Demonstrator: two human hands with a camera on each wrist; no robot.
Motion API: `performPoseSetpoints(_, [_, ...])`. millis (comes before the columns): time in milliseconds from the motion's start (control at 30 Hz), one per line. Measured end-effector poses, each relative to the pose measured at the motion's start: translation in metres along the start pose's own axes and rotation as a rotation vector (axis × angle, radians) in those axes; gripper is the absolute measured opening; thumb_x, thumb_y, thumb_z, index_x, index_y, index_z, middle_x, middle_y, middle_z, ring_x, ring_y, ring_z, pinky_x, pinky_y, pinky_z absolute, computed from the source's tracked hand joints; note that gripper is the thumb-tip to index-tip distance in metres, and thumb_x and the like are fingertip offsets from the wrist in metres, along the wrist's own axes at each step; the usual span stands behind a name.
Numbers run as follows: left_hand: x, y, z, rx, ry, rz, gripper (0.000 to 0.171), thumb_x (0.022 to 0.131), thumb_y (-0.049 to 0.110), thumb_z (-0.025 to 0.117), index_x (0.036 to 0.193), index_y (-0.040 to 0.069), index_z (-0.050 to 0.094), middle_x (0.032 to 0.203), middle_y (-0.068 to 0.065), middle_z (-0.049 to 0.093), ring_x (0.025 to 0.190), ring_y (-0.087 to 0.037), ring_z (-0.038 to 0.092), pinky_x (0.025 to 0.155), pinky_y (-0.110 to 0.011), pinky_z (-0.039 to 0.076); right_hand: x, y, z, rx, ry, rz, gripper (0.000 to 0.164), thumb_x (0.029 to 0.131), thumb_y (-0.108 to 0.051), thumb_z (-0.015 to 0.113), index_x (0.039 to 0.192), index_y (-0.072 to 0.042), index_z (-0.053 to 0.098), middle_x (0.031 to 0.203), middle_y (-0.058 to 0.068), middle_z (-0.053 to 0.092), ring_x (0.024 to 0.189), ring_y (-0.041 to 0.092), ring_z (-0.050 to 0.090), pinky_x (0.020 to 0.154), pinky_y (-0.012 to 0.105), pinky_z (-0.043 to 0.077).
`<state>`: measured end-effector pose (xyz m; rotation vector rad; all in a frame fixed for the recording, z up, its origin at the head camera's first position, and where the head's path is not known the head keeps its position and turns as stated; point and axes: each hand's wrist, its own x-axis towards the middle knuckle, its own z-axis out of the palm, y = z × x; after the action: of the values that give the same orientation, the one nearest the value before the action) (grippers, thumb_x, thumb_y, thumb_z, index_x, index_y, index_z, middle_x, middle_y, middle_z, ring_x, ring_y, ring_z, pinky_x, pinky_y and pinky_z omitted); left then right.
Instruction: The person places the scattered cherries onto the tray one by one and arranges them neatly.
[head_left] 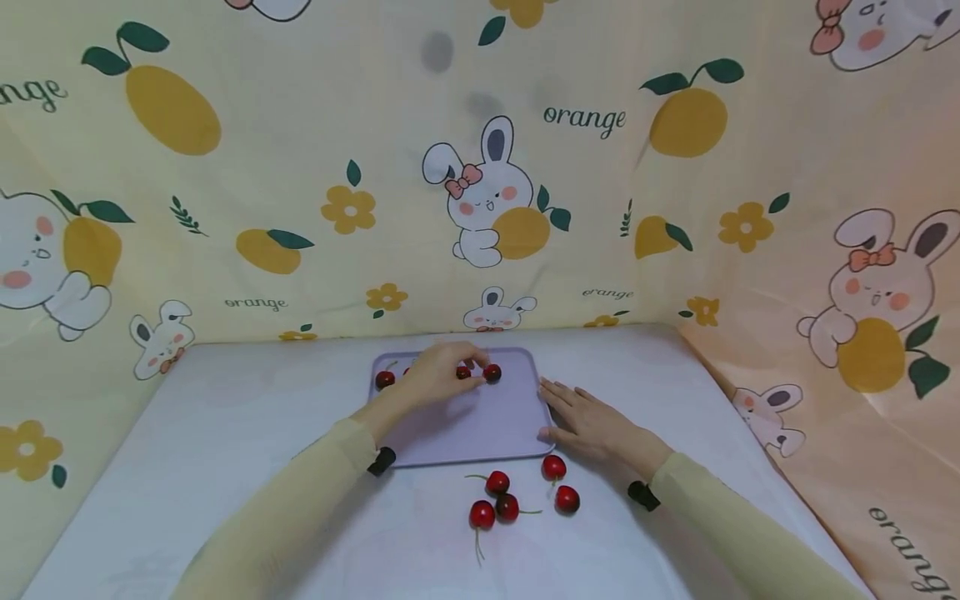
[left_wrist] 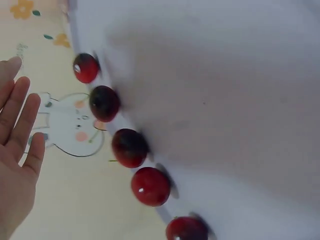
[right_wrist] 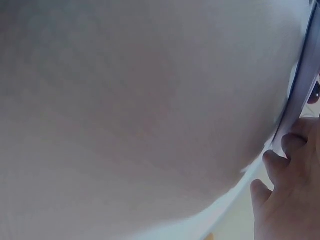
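My left hand [head_left: 442, 372] hovers over the far side of a pale purple tray [head_left: 480, 433], its fingertips next to the rightmost cherry [head_left: 492, 373]. In the left wrist view the fingers [left_wrist: 19, 117] are loosely extended and apart from the row of dark red cherries [left_wrist: 104, 103] along the tray's edge. Part of that row is hidden by the hand in the head view. Flat beside the tray, my right hand [head_left: 592, 421] rests with its fingers extended, touching the right rim. The right wrist view shows its fingers against the tray edge [right_wrist: 300, 85].
Several loose cherries with stems lie on the white table [head_left: 247, 450] before the tray, among them a cherry [head_left: 482, 515] and another cherry [head_left: 567, 500] at the right. A patterned curtain [head_left: 375, 100] with rabbits and oranges hangs behind.
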<state>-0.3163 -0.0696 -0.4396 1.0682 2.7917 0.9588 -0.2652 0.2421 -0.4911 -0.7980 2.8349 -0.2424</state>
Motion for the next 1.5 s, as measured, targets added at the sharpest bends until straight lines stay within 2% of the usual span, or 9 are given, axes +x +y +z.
performPoseSetpoints(133, [-0.018, 0.012, -0.004, 0.009, -0.059, 0.079, 0.026, 0.095, 0.017, 0.078, 0.119, 0.010, 0.072, 0.115, -0.005, 0.074, 0.103, -0.026, 0.068, 0.091, -0.039, 0.056, 0.000, 0.000, -0.001, -0.004, 0.006, -0.007, 0.085, 0.103, -0.063, 0.048, 0.164, -0.007, 0.028, 0.171, 0.012, 0.023, 0.157, 0.033, 0.024, 0.125, 0.056, 0.020])
performPoseSetpoints(233, [-0.032, 0.016, -0.001, 0.029, -0.115, 0.116, 0.026, 0.097, 0.020, 0.076, 0.121, 0.011, 0.072, 0.117, -0.001, 0.074, 0.106, -0.019, 0.068, 0.094, -0.036, 0.056, 0.000, 0.000, -0.001, 0.002, 0.006, -0.003, 0.085, 0.103, -0.063, 0.049, 0.164, -0.007, 0.028, 0.171, 0.012, 0.023, 0.157, 0.033, 0.024, 0.125, 0.056, 0.019])
performPoseSetpoints(400, [-0.057, 0.024, 0.002, 0.050, -0.215, 0.113, 0.027, 0.099, 0.024, 0.073, 0.124, 0.015, 0.072, 0.119, 0.005, 0.072, 0.107, -0.010, 0.065, 0.095, -0.032, 0.054, 0.000, 0.001, 0.001, 0.007, 0.009, 0.002, 0.086, 0.102, -0.064, 0.049, 0.164, -0.007, 0.028, 0.171, 0.011, 0.023, 0.157, 0.033, 0.024, 0.126, 0.056, 0.019])
performPoseSetpoints(500, [-0.071, 0.029, 0.003, 0.067, -0.253, 0.147, 0.025, 0.098, 0.025, 0.074, 0.122, 0.017, 0.073, 0.117, 0.011, 0.072, 0.104, -0.007, 0.065, 0.093, -0.030, 0.054, 0.001, 0.001, 0.001, -0.002, 0.007, 0.002, 0.086, 0.102, -0.065, 0.048, 0.164, -0.008, 0.028, 0.172, 0.011, 0.022, 0.157, 0.032, 0.024, 0.126, 0.055, 0.019])
performPoseSetpoints(667, [-0.090, 0.040, 0.007, 0.030, -0.310, 0.228, 0.023, 0.098, 0.023, 0.075, 0.119, 0.017, 0.073, 0.115, 0.010, 0.072, 0.103, -0.007, 0.065, 0.096, -0.030, 0.051, 0.001, 0.000, 0.000, -0.007, 0.005, 0.006, 0.087, 0.102, -0.065, 0.049, 0.164, -0.008, 0.027, 0.171, 0.011, 0.023, 0.157, 0.033, 0.024, 0.126, 0.055, 0.019])
performPoseSetpoints(800, [-0.101, 0.049, 0.012, 0.007, -0.367, 0.277, 0.023, 0.099, 0.022, 0.073, 0.121, 0.018, 0.072, 0.119, 0.011, 0.071, 0.111, -0.005, 0.064, 0.102, -0.030, 0.049, 0.001, 0.001, 0.001, -0.009, 0.006, 0.005, 0.087, 0.102, -0.065, 0.048, 0.164, -0.008, 0.027, 0.172, 0.011, 0.023, 0.157, 0.032, 0.024, 0.126, 0.054, 0.019])
performPoseSetpoints(1033, [-0.112, 0.060, 0.018, 0.024, -0.435, 0.345, 0.024, 0.100, 0.020, 0.072, 0.124, 0.023, 0.071, 0.129, 0.011, 0.068, 0.123, -0.003, 0.059, 0.107, -0.029, 0.047, 0.000, 0.000, 0.000, -0.013, 0.007, -0.001, 0.086, 0.103, -0.065, 0.048, 0.164, -0.007, 0.028, 0.171, 0.012, 0.023, 0.156, 0.034, 0.025, 0.125, 0.056, 0.020])
performPoseSetpoints(1500, [-0.113, 0.061, 0.028, 0.043, -0.485, 0.399, 0.026, 0.099, 0.019, 0.072, 0.124, 0.025, 0.074, 0.128, 0.015, 0.067, 0.123, 0.001, 0.058, 0.108, -0.024, 0.046, -0.001, 0.002, 0.001, -0.004, 0.017, -0.012, 0.086, 0.103, -0.066, 0.046, 0.164, -0.007, 0.029, 0.171, 0.011, 0.023, 0.156, 0.034, 0.026, 0.125, 0.055, 0.020])
